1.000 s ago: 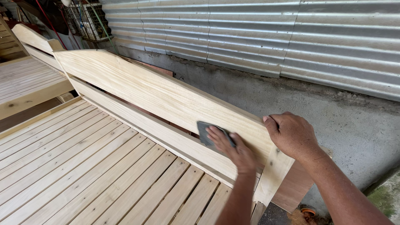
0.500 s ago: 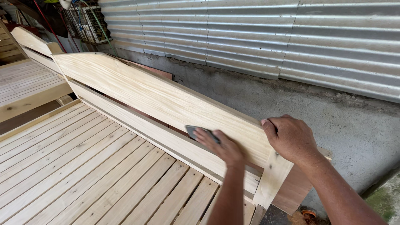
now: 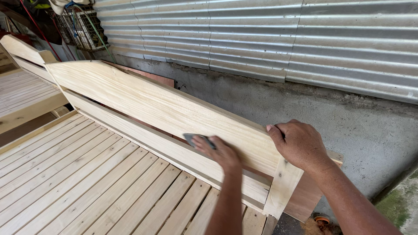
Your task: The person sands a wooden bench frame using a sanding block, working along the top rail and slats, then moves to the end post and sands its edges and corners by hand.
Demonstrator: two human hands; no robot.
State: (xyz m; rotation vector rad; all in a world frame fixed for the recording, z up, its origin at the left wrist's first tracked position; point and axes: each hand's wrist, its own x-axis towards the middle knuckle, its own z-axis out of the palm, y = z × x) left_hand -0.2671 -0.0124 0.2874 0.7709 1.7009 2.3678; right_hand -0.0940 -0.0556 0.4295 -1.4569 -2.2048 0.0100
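Observation:
My left hand (image 3: 220, 151) presses a small grey sheet of sandpaper (image 3: 192, 138) flat against the lower edge of a pale wooden headboard panel (image 3: 156, 106). My right hand (image 3: 298, 143) grips the top edge of that panel near its right end, just above the upright post (image 3: 282, 188). A lower rail (image 3: 165, 150) runs below the panel, and the slatted bed base (image 3: 82, 182) lies in front of it.
A corrugated metal wall (image 3: 270, 39) on a grey concrete footing (image 3: 305, 109) stands close behind the headboard. A second wooden bed frame (image 3: 21, 87) sits at the left. A wire basket (image 3: 82, 28) hangs at the top left.
My left hand has slid the sandpaper leftward along the panel's lower edge. My right hand has kept its grip on the top edge.

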